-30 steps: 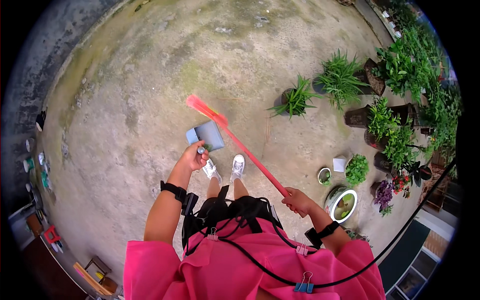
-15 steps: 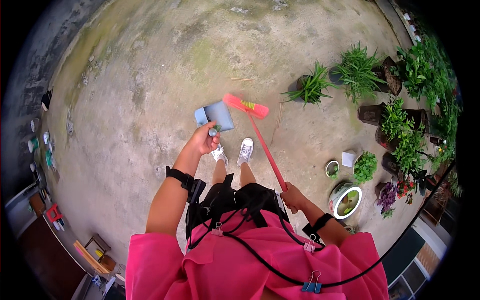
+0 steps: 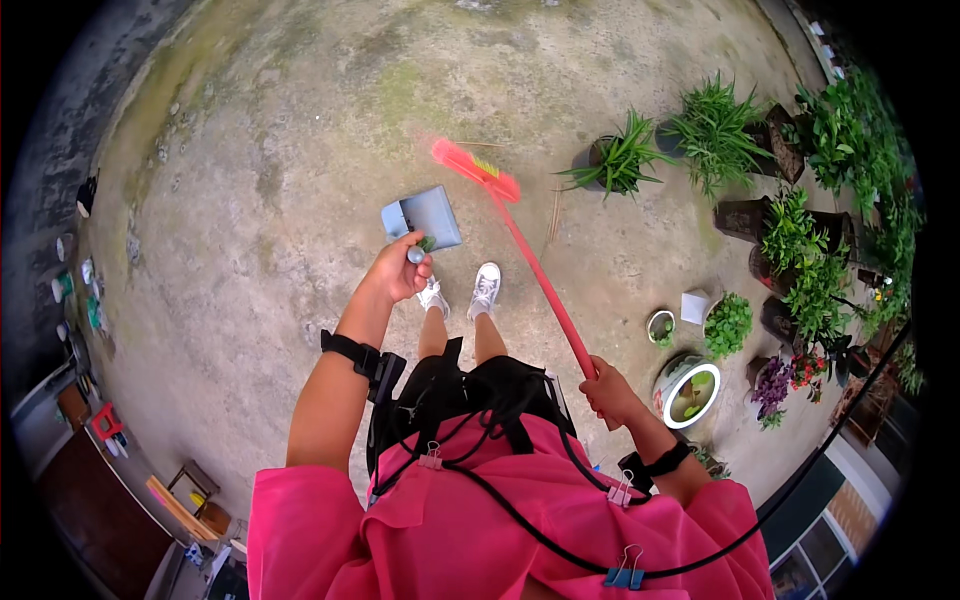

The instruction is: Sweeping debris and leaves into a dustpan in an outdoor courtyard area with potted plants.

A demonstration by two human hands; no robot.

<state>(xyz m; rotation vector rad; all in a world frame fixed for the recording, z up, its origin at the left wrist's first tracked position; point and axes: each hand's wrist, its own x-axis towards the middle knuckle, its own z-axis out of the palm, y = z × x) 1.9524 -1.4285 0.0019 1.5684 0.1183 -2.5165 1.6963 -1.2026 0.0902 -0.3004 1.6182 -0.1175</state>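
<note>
Broom (image 3: 542, 277) and dustpan (image 3: 436, 213) have fingers (image 3: 598, 391) clamped round their handles (image 3: 416, 255), plants (image 3: 729, 325) edging stained concrete (image 3: 290, 270).

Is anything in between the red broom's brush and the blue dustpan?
Nothing that I can see: just ground shows between the brush, on the broom in the right hand, and the dustpan in the left hand. Thin stalks lie off to the right, outside that gap.
</note>
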